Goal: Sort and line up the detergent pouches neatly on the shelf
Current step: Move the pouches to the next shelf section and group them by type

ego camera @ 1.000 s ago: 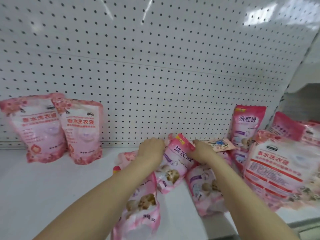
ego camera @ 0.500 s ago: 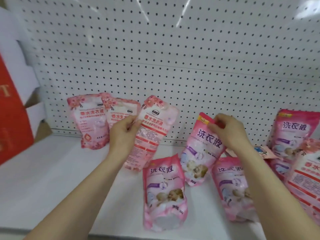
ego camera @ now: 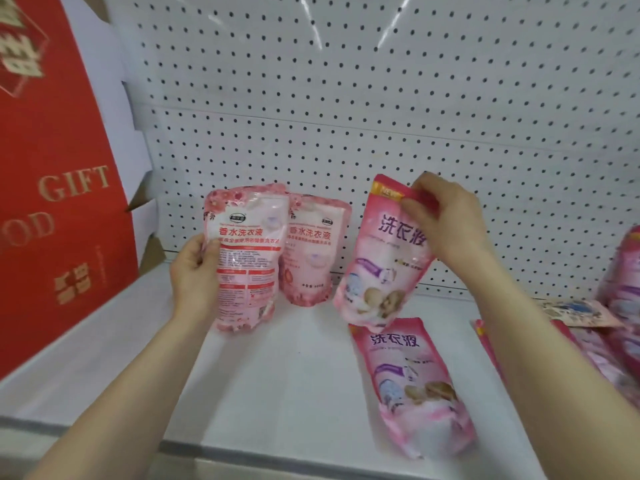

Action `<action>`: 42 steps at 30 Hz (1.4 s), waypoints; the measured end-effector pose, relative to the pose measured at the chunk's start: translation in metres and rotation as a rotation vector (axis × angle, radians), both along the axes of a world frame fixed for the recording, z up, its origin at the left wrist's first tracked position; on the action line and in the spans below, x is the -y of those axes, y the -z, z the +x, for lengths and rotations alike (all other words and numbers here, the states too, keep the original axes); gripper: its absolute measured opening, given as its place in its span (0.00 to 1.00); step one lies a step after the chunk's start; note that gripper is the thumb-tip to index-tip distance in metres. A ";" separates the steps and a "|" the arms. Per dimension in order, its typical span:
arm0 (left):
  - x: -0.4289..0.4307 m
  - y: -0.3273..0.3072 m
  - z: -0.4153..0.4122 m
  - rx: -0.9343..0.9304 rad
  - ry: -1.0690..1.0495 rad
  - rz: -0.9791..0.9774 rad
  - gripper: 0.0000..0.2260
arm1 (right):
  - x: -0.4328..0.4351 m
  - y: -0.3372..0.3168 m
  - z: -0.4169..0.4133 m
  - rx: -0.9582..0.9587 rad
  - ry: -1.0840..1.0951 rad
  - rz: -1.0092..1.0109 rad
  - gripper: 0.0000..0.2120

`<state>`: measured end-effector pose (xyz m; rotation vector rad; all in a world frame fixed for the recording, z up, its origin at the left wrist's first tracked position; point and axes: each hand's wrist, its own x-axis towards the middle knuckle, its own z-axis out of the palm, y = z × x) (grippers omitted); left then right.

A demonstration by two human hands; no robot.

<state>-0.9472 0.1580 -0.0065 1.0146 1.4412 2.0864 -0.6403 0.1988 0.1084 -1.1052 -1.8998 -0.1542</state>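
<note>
My left hand (ego camera: 194, 271) grips the left edge of a pale pink floral pouch (ego camera: 247, 258) with red text, held upright just above the white shelf (ego camera: 287, 382). Right behind it a second floral pouch (ego camera: 311, 251) leans against the pegboard. My right hand (ego camera: 445, 220) pinches the top of a deeper pink pouch (ego camera: 384, 258) with purple lettering, hanging tilted over the shelf. Another pouch of that kind (ego camera: 412, 382) lies flat below it, near the front edge.
A red gift box (ego camera: 52, 174) stands at the left end of the shelf. Several more pink pouches (ego camera: 616, 306) lie in a heap at the far right. The white pegboard (ego camera: 381, 98) forms the back wall. The shelf lip (ego camera: 242, 455) runs along the front.
Both hands lifted a pouch each from the pile and carried them left. The floral pouch now hangs in front of the two leaning at the back, and the purple-lettered pouch is beside them.
</note>
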 end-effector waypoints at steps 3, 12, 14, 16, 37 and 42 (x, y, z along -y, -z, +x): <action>-0.008 0.005 -0.011 0.038 0.005 -0.026 0.10 | -0.005 0.015 -0.031 -0.008 -0.072 -0.090 0.07; -0.013 0.006 -0.040 -0.138 0.082 -0.133 0.11 | -0.010 0.033 -0.101 0.186 -0.060 -0.002 0.06; -0.011 0.009 -0.044 -0.179 0.083 -0.135 0.09 | -0.010 0.036 -0.109 0.240 -0.054 0.017 0.06; -0.010 0.010 -0.045 -0.214 0.081 -0.133 0.08 | -0.011 0.037 -0.112 0.253 -0.033 0.030 0.06; 0.038 0.036 0.099 -1.052 0.646 -0.265 0.22 | 0.075 0.100 0.055 0.002 0.458 -0.273 0.24; 0.027 0.035 0.151 -1.269 0.684 -0.568 0.26 | 0.057 0.097 0.139 0.094 0.716 -0.601 0.28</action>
